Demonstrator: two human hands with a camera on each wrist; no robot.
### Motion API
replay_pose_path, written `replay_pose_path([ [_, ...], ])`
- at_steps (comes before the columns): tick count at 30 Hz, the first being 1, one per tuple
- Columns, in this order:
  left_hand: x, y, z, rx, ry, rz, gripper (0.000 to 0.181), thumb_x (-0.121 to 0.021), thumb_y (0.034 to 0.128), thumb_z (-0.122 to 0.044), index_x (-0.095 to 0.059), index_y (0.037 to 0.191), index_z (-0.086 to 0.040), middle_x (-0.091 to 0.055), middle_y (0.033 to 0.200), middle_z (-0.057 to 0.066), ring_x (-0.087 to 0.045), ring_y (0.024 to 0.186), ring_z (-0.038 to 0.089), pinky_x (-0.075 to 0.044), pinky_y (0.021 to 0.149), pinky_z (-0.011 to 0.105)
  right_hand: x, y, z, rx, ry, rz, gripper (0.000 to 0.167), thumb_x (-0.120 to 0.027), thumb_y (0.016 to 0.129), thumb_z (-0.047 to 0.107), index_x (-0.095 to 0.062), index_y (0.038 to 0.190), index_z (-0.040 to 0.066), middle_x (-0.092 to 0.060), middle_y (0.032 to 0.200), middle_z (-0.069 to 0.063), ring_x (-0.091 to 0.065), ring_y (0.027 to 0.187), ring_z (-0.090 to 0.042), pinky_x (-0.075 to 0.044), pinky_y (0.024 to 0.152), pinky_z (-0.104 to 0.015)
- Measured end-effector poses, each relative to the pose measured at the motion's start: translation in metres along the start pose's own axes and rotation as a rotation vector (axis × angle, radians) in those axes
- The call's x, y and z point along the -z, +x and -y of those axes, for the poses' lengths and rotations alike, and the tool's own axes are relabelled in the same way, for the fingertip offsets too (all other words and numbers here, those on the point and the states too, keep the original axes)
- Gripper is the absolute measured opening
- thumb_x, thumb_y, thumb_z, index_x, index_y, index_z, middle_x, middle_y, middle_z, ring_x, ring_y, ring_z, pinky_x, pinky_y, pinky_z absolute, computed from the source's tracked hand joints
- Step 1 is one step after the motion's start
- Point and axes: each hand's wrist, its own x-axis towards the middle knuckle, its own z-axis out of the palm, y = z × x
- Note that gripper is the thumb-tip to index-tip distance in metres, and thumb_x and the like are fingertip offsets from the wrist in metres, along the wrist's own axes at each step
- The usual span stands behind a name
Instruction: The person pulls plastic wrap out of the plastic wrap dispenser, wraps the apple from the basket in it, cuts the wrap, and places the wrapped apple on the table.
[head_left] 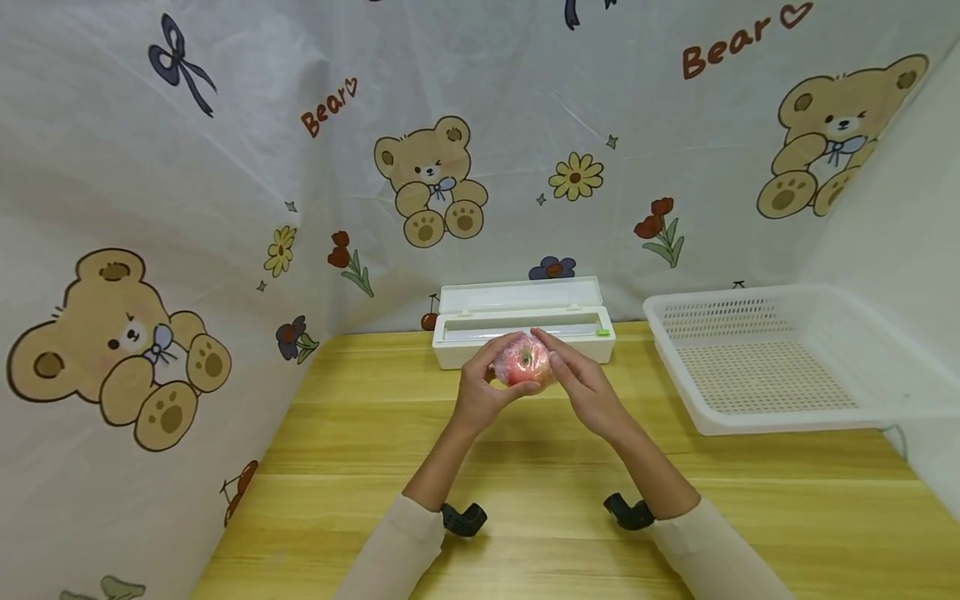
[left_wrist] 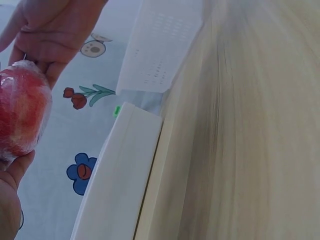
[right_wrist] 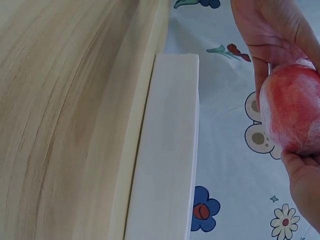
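Observation:
A red apple (head_left: 525, 364) wrapped in clear plastic film is held up between both hands, its stem end towards the head camera. The left hand (head_left: 482, 392) grips it from the left, thumb along the near side and fingers round the far side. From the right, the right hand (head_left: 591, 390) holds it with thumb and fingers. In the left wrist view the film on the apple (left_wrist: 22, 110) looks wrinkled and glossy. The right wrist view shows the apple (right_wrist: 295, 107) between the fingertips of both hands. Its underside is partly hidden by fingers.
Behind the hands stands a white cling film box (head_left: 450, 357), lid up, with a green slider (head_left: 602, 332) at its right. A white plastic basket (head_left: 708, 421) sits on the right of the wooden table (head_left: 540, 492). A bear-printed cloth (head_left: 517, 100) hangs behind.

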Motion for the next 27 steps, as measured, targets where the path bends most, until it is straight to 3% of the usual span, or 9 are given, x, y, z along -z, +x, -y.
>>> replay_pose_path([
  [4,0.0015,0.0011,0.0011,-0.017,-0.011,0.008,0.064,-0.086,0.0807,-0.008,-0.056,0.136,0.008,-0.06,0.132,0.024,-0.062,0.118,0.027,-0.059,0.089,0.036,0.003,0.002,0.0009,0.005,0.036,0.024,0.046,-0.037,0.112,0.015,-0.036,0.157,0.007,-0.034,0.162,-0.013,-0.028,0.151,-0.026,-0.03,0.12,-0.035],
  [8,0.0011,0.001,0.0025,-0.012,-0.026,0.005,0.068,-0.085,0.0831,-0.025,-0.057,0.136,0.006,-0.06,0.133,0.024,-0.061,0.12,0.028,-0.058,0.092,0.037,0.0076,0.0021,-0.0005,0.012,0.105,0.045,0.049,-0.039,0.111,0.013,-0.031,0.159,0.005,-0.029,0.165,-0.012,-0.027,0.151,-0.027,-0.033,0.114,-0.02],
  [12,0.0007,0.0002,0.0011,-0.004,-0.033,0.002,0.075,-0.082,0.0814,-0.039,-0.057,0.136,0.005,-0.059,0.134,0.023,-0.06,0.121,0.029,-0.057,0.095,0.037,0.0094,0.0005,-0.0028,0.005,0.128,0.055,0.049,-0.038,0.111,0.013,-0.03,0.159,0.006,-0.028,0.165,-0.008,-0.026,0.152,-0.028,-0.035,0.113,-0.02],
  [18,-0.0006,0.0009,-0.0029,-0.023,-0.073,0.004,0.074,-0.083,0.0809,-0.033,-0.055,0.135,0.01,-0.058,0.134,0.027,-0.059,0.122,0.031,-0.056,0.097,0.038,0.0061,-0.0013,-0.0031,-0.028,0.166,0.064,0.049,-0.039,0.112,0.015,-0.032,0.159,0.008,-0.03,0.164,-0.011,-0.03,0.15,-0.029,-0.038,0.111,-0.022],
  [27,0.0003,0.0014,-0.0049,-0.009,-0.076,0.006,0.072,-0.083,0.082,-0.03,-0.055,0.136,0.01,-0.057,0.135,0.026,-0.059,0.124,0.031,-0.055,0.097,0.038,0.0038,0.0003,-0.0028,-0.019,0.183,0.061,0.051,-0.04,0.111,0.013,-0.028,0.159,0.001,-0.029,0.163,-0.019,-0.036,0.145,-0.036,-0.043,0.108,-0.023],
])
